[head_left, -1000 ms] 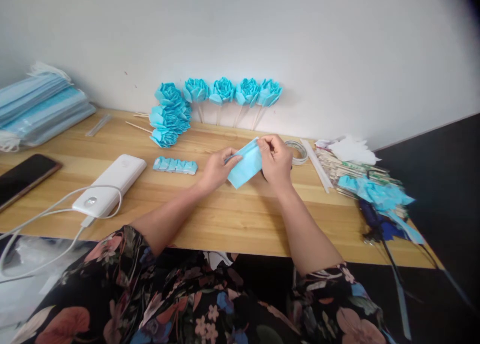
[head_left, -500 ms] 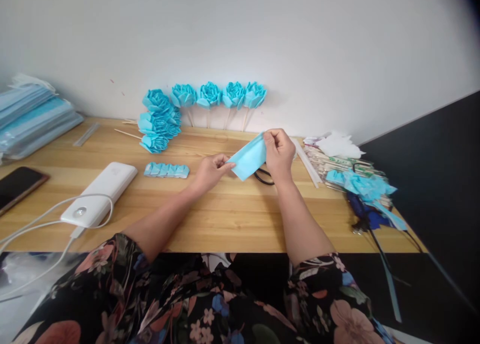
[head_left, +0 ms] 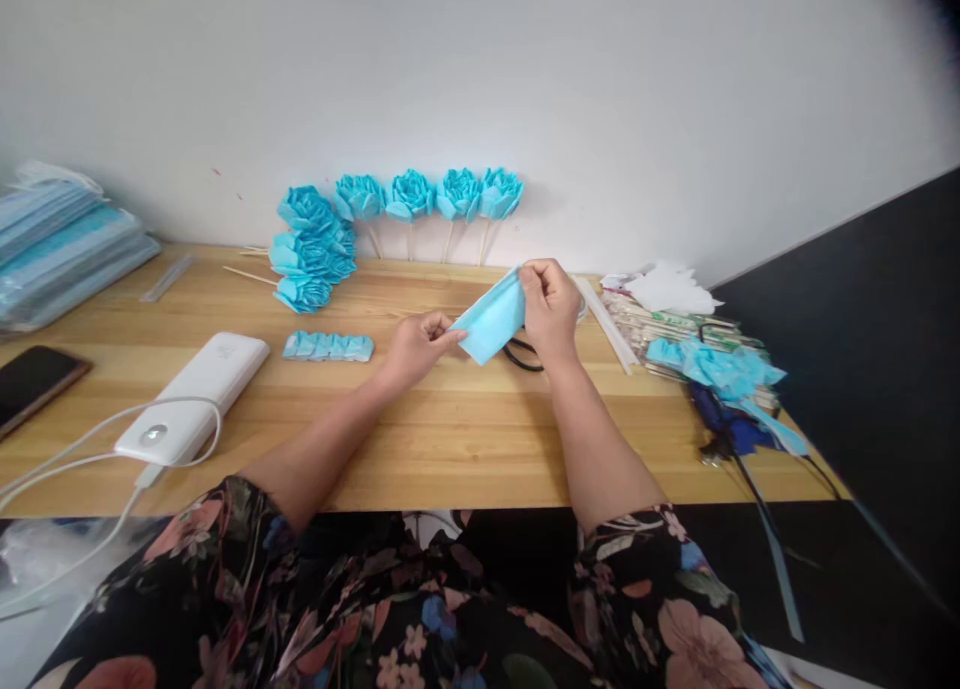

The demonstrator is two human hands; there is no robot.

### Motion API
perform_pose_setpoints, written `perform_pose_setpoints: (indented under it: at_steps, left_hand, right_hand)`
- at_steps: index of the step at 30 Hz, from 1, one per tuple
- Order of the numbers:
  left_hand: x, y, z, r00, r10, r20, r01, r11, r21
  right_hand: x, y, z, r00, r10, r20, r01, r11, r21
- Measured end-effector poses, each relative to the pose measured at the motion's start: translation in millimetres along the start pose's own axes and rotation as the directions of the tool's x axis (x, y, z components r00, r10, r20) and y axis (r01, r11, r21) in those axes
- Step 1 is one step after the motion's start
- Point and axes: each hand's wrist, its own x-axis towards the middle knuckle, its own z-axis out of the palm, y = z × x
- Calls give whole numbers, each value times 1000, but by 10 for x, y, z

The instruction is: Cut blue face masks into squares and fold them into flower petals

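Note:
A flat sheet of light-blue fabric (head_left: 491,321), folded along its upper edge, is stretched between my two hands above the table. My left hand (head_left: 417,349) pinches its left corner between thumb and fingers. At the upper right end, my right hand (head_left: 549,304) grips the sheet with the fingers curled in. Black loop handles (head_left: 523,357), perhaps of scissors, lie partly hidden behind the sheet and right hand. Left of my left hand rests a small pleated blue strip (head_left: 328,346).
Blue fabric flowers on sticks (head_left: 410,195) lean against the wall, with several more piled (head_left: 307,254) beside them. A white power bank (head_left: 196,394) with cable, a phone (head_left: 37,384) and stacked masks (head_left: 67,244) occupy the left. Sticks and blue scraps (head_left: 720,367) clutter the right.
Both hands keep hold of the blue sheet in nearly the same pose. The whole view has shifted slightly, so the things appear a little further left.

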Motion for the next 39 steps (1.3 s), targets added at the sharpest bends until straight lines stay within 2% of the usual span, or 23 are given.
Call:
perform_pose_setpoints:
  at_steps: [7,11,14,18,21,23,25,27,30,33,36,39]
  left_hand:
    - [-31,49,19,999,17,29,-20,995,102]
    - [-73,79,44,987,152,47,-158,966,206]
    - [-113,101,68,946,312,90,-324,886,332]
    - [-163,138,112,850,511,130,-504,713,487]
    - [-192,171,140,788,594,165,-569,597,566]
    - [-209,188,150,777,603,184,-574,557,600]
    - [-222,197,157,785,592,183,-565,562,604]
    - [-227,195,161,817,556,153,-532,624,572]
    - [-213,174,163,905,422,57,-403,804,437]
    - [-180,148,160,978,209,-16,-203,963,177]
    - [-142,127,155,997,80,25,-79,997,-26]
    - [-114,107,150,995,61,81,-56,996,-64]
  right_hand:
    - [5,48,-2,999,-50,1,50,997,-57]
    - [3,40,-1,999,-47,2,47,997,-66]
    - [-4,29,5,1000,-28,-5,28,999,-47]
    - [-13,16,11,1000,-10,-17,10,1000,-19]
    - [-15,7,15,1000,-10,-15,10,999,33]
    - [-15,6,18,1000,0,-8,1,998,57]
    - [-15,14,22,1000,15,1,-15,998,69]
    - [-16,29,27,1000,27,5,-28,996,80]
    - [-15,52,31,999,43,-4,-42,995,95]
    - [-11,64,31,998,60,-24,-58,995,87]
    - [-6,63,30,997,62,-34,-59,994,88]
    - [-1,45,24,998,61,-24,-59,995,75]
